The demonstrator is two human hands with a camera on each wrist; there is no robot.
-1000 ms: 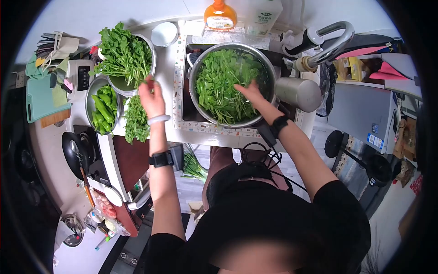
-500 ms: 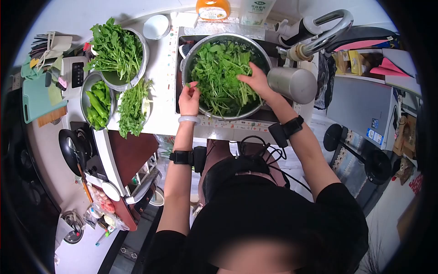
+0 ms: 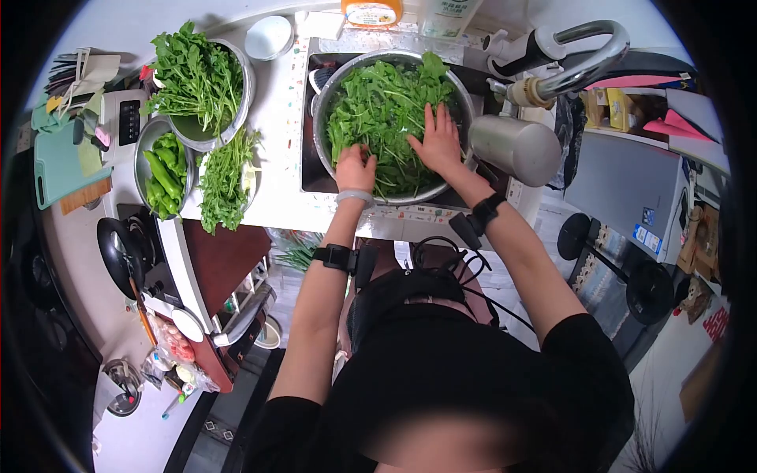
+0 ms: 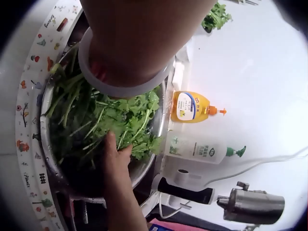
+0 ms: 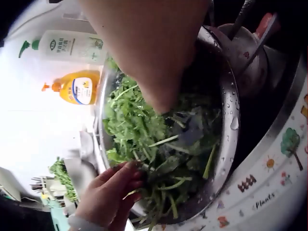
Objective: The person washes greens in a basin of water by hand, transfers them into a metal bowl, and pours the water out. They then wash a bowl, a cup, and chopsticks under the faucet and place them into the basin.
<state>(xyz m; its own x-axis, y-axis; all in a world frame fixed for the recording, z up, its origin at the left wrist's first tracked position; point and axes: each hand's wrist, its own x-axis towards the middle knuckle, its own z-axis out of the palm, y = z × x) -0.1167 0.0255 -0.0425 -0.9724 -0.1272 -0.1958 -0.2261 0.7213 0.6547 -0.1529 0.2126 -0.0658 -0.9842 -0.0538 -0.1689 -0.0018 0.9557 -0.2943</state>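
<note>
A large metal basin (image 3: 322, 140) stands in the sink, filled with leafy greens (image 3: 386, 102) in water. My left hand (image 3: 356, 169) is at the basin's near left side. Its fingers are curled, and in the right wrist view the thumb and fingers of this left hand (image 5: 113, 195) pinch some stems at the edge of the greens. Flat on the greens at the right side, my right hand (image 3: 440, 142) presses with its fingers straight and spread. Leaves stick up just beyond its fingertips.
Left of the sink are a pot (image 3: 249, 87) heaped with greens, a bowl (image 3: 142, 169) of green peppers (image 3: 165, 177) and a loose bunch of greens (image 3: 225, 181). A faucet (image 3: 544, 87) reaches in at the right. Soap bottles (image 4: 192, 107) stand behind the basin.
My left hand has come right, from the bunch and pot on the counter to the basin. The right hand lifted and turned the greens, then flattened onto them.
</note>
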